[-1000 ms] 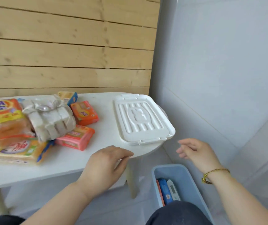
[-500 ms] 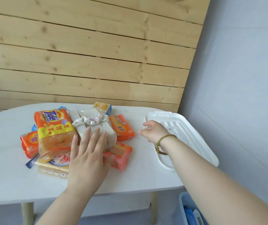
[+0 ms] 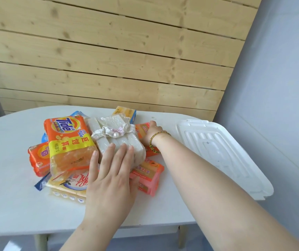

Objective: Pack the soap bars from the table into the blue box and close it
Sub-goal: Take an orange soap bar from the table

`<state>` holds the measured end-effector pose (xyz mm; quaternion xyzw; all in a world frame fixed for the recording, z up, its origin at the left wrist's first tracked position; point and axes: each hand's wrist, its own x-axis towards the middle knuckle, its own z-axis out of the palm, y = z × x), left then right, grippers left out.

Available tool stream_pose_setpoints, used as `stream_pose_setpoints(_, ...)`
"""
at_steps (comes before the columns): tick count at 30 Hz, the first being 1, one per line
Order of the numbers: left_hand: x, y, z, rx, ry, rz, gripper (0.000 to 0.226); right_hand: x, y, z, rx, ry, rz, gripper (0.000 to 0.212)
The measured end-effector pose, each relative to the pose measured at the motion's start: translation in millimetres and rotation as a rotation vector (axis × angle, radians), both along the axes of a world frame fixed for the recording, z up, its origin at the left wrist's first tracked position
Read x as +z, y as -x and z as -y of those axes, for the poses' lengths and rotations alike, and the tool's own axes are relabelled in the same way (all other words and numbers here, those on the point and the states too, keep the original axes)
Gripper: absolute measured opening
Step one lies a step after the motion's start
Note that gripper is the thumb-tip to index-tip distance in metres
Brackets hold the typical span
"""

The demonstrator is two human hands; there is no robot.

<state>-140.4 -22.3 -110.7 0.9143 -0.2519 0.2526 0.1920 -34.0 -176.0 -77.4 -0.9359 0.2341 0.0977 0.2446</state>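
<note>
White soap bundle (image 3: 119, 142) tops the soap pile mid-table (image 3: 9, 196), left hand (image 3: 110, 180) flat on it with fingers spread, right hand (image 3: 151, 134) curled around an orange bar (image 3: 142, 130) at its far right, lid (image 3: 221, 156) lying right.

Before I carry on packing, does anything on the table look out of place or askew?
The white lid sits skewed, with its near right corner past the table edge. The soap packs lie in a loose, overlapping heap. Nothing looks spilled or torn.
</note>
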Motion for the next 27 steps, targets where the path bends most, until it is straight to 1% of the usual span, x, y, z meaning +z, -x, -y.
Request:
stream_pose_setpoints(3,-1,0,0,0.005,0.005,0.024,0.056,2,1,2,0.025,0.018,-0.01,0.08)
stream_pose_setpoints(6,-1,0,0,0.012,0.003,0.045,0.055,2,5,3,0.054,0.077,-0.032,0.075)
stream_pose_setpoints(8,0,1,0,0.014,0.011,0.045,0.055,2,11,5,0.071,0.097,-0.025,0.079)
stream_pose_setpoints(10,0,1,0,0.015,0.032,0.032,0.056,2,17,9,0.075,0.074,0.008,0.084)
stream_pose_setpoints(13,3,3,2,0.027,0.027,0.018,0.058,6,26,16,0.042,-0.001,0.102,0.077)
stream_pose_setpoints(16,5,7,4,0.045,0.007,0.0,0.055,18,41,25,-0.006,-0.134,0.238,0.069)
stream_pose_setpoints(18,9,11,7,0.064,0.039,-0.053,0.057,29,58,36,-0.037,-0.321,0.332,0.066)
stream_pose_setpoints(20,15,20,15,0.044,0.119,-0.087,0.055,40,85,51,-0.042,-0.519,0.386,0.063)
stream_pose_setpoints(22,19,31,24,-0.07,0.182,-0.058,0.05,47,117,69,-0.035,-0.623,0.405,0.057)
stream_pose_setpoints(24,18,47,39,-0.318,0.248,-0.025,0.044,48,153,92,-0.051,-0.685,0.441,0.051)
stream_pose_setpoints(25,16,56,46,-0.458,0.297,-0.045,0.042,47,171,103,-0.063,-0.72,0.463,0.047)
stream_pose_setpoints(27,11,76,61,-0.65,0.374,-0.148,0.051,40,212,128,-0.115,-0.812,0.5,0.033)
